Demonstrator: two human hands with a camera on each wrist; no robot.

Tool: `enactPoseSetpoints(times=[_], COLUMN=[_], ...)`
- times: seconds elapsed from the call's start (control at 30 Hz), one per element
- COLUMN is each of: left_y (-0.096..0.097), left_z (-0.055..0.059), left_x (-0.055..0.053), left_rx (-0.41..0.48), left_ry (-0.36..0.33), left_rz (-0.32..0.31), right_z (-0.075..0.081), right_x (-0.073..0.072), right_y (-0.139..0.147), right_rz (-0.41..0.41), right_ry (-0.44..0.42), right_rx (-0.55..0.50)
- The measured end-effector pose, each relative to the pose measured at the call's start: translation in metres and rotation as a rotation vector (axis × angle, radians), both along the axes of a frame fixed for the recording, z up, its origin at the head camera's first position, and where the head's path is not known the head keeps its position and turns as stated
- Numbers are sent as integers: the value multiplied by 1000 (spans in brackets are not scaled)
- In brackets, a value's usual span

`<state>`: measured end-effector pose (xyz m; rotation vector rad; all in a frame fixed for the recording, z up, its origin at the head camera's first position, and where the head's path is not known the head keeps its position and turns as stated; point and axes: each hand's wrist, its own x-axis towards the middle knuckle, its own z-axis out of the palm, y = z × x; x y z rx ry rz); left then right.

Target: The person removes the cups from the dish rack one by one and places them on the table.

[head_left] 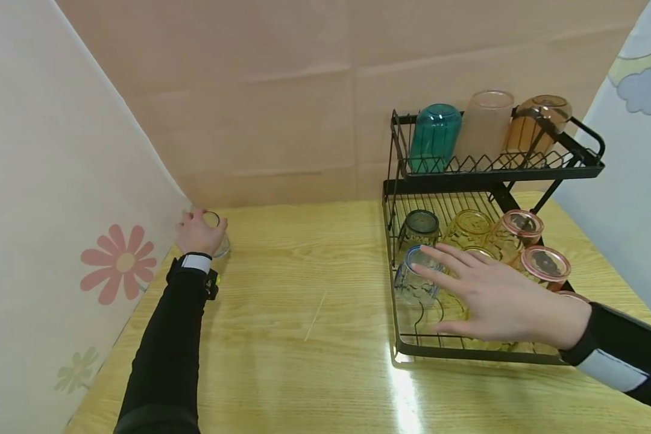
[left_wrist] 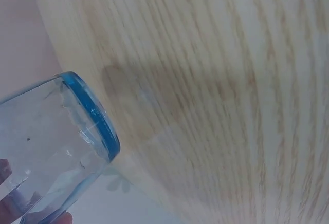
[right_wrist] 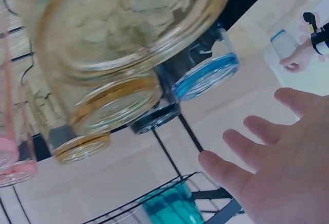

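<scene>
At the far left of the table, my left hand (head_left: 198,232) grips a clear drinking glass (head_left: 223,246), fingers over its upper part. The left wrist view shows this glass's blue band (left_wrist: 92,113) at the end by the table, with fingertips behind the clear wall. My right hand (head_left: 493,295) is spread with straight fingers over the front of the lower rack tier, holding nothing. Its fingertips overlap a blue-based glass (head_left: 415,283) there in the head view. In the right wrist view they stand apart from that blue-based glass (right_wrist: 208,75).
A black two-tier dish rack (head_left: 483,360) stands at the right. Upside-down yellow glasses (head_left: 469,226), pink-based glasses (head_left: 545,265) and a dark glass (head_left: 420,229) fill its lower tier. Above are a teal glass (head_left: 435,138), a pale pink one (head_left: 483,126) and an amber one (head_left: 531,129).
</scene>
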<state>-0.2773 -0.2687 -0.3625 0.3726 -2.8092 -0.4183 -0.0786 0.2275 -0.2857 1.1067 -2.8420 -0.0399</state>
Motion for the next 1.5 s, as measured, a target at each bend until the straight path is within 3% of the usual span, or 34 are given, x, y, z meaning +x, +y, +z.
enactPoseSetpoints(times=[0.2, 0.4, 0.63, 0.77, 0.9, 1.03, 1.2, 1.37, 1.5], left_y=[-2, -6, -10, -17, -23, -28, -25, -5, 18], left_z=[-10, -21, -22, -18, -7, 10, 30, 48, 53], left_x=[-4, -6, -9, -11, -9, -5, -6, -2, 5], left_rx=[6, 30, 18, -86, -262, -338, -343, -312, -303], left_ry=[7, -19, -57, -103, -137, -104, -32, -52, -68], left_rz=[17, 15, -83, -138, -168, -185, -203, -269, -341], right_z=[-2, -8, -18, -22, -25, -29, -34, -38, -40], right_x=[3, 10, 19, 23, 26, 28, 33, 37, 38], right_y=[16, 30, 42, 46, 49, 50, 51, 52, 52], right_rz=[-62, -101, -151, -143, -127, -104, -84, -93, -102], right_ry=[62, 71, 69, 87, 106, 127, 110, 84, 66], right_rx=[-46, -73, -84, -89, -96, -99, -93, -76, -74])
